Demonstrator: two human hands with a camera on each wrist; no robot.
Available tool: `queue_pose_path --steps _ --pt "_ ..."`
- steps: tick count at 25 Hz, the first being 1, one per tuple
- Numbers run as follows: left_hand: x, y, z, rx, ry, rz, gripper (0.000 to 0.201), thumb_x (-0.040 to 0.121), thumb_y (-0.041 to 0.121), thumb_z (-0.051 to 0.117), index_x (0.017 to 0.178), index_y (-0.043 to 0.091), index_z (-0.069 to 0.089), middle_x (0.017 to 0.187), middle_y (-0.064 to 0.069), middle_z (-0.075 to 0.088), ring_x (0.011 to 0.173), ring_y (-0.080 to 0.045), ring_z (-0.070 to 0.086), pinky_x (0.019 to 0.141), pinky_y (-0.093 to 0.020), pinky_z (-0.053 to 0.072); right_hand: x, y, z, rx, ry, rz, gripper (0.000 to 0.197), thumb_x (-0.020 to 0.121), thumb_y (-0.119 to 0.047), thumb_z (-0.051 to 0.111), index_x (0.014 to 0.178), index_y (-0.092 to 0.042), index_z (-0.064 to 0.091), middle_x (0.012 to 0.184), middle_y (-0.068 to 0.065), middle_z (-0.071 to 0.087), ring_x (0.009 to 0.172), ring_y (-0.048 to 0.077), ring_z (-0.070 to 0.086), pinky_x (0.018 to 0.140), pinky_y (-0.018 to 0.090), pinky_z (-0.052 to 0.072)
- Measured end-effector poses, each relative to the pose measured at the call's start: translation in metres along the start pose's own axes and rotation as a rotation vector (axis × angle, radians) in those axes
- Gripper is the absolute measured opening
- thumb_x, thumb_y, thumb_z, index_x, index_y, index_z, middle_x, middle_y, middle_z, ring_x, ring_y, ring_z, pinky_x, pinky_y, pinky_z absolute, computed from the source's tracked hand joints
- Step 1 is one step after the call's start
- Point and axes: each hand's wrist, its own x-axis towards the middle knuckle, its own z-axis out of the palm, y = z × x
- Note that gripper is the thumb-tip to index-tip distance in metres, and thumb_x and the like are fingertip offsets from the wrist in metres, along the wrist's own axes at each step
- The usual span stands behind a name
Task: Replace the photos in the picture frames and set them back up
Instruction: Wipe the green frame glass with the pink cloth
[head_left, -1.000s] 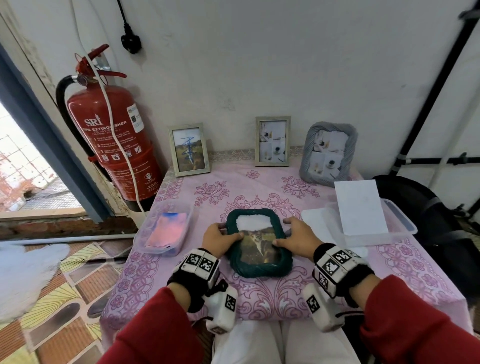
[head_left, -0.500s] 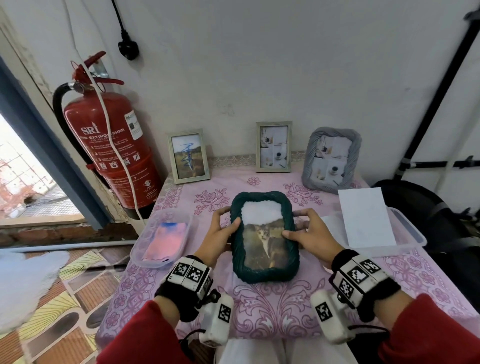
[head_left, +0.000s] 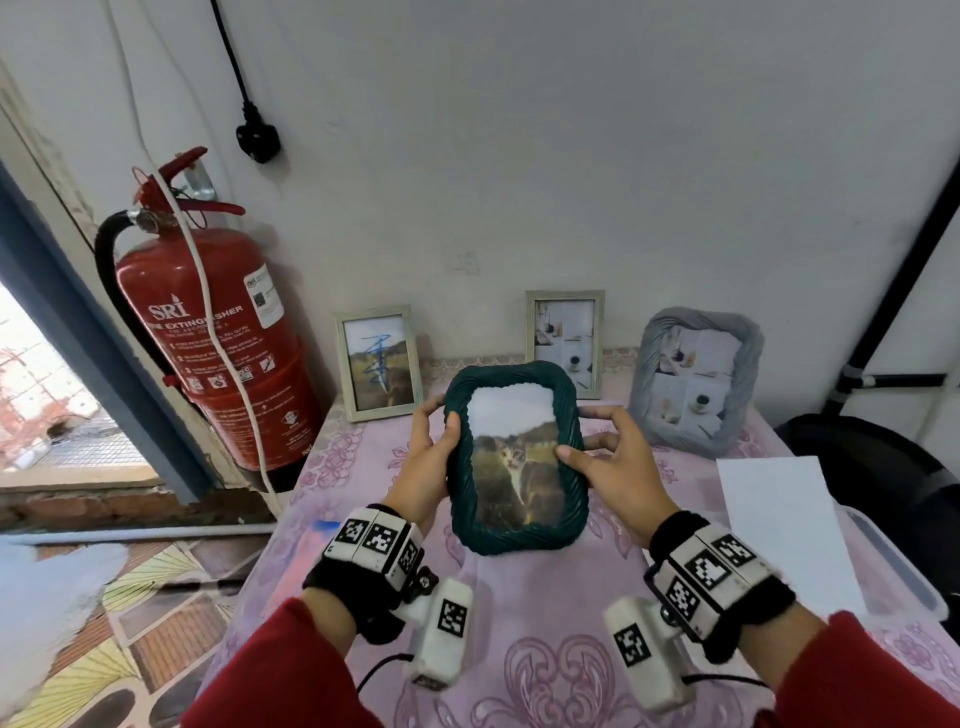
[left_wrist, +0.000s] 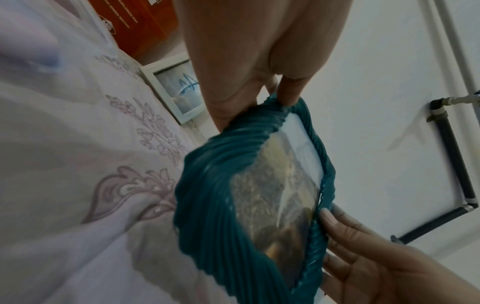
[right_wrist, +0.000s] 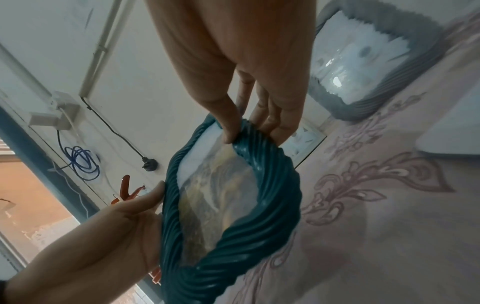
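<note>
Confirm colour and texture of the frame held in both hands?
Dark teal green frame with twisted, rope-like ridges; clearest in the head view.

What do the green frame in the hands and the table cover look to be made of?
Green frame: probably moulded plastic or resin; its twisted ridges show glossy highlights. Table cover: thin woven or printed fabric, matte pink with floral motifs, softly creased.

Even soft daylight, wide-angle edge bending, wrist views dim, motion-blurred
</note>
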Motion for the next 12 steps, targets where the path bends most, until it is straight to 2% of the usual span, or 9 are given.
queue_pose_path --steps 3,7,10,12 --pt "0.041 0.005 -0.008 0.010 0.033 0.048 0.022 0.097 0.034 0.045 0.118 0.038 0.042 0.097 0.002 0.071 0.079 -0.012 0.070 0.062 -0.030 0.056 0.041 -0.001 0.016 -0.013 -0.005 -0.014 0.042 0.082 -0.005 0.068 0.117 -0.019 0.049 0.089 0.010 0.061 0.083 0.023 0.062 0.068 0.034 0.055" --pt "0.095 0.009 -0.020 -0.006 0.062 0.110 0.024 0.097 0.026 0.044 0.121 0.030 0.040 0.083 0.013 0.073 0.073 -0.006 0.070 0.059 -0.027 0.057 0.094 0.003 0.039 -0.002 -0.013 -0.014 0.043 0.083 -0.002 0.065 0.120 -0.013 0.046 0.087 0.006 0.060 0.078 0.020 0.061 0.067 0.033 0.055" --pt "0.130 0.011 -0.029 -0.001 0.093 0.103 0.018 0.097 0.027 0.045 0.109 0.040 0.047 0.099 0.002 0.069 0.078 -0.015 0.069 0.058 -0.029 0.055 0.129 0.008 0.051 0.010 -0.039 0.001 0.044 0.084 0.000 0.063 0.121 -0.014 0.045 0.088 0.009 0.060 0.074 0.019 0.062 0.067 0.035 0.056" --pt "0.147 0.011 -0.034 0.001 0.105 0.093 0.018 0.097 0.029 0.045 0.108 0.043 0.046 0.111 -0.006 0.064 0.086 -0.022 0.066 0.062 -0.032 0.055 0.148 0.011 0.058 -0.023 -0.057 -0.024 0.044 0.084 0.001 0.063 0.121 -0.015 0.044 0.090 0.009 0.060 0.074 0.015 0.061 0.066 0.032 0.056"
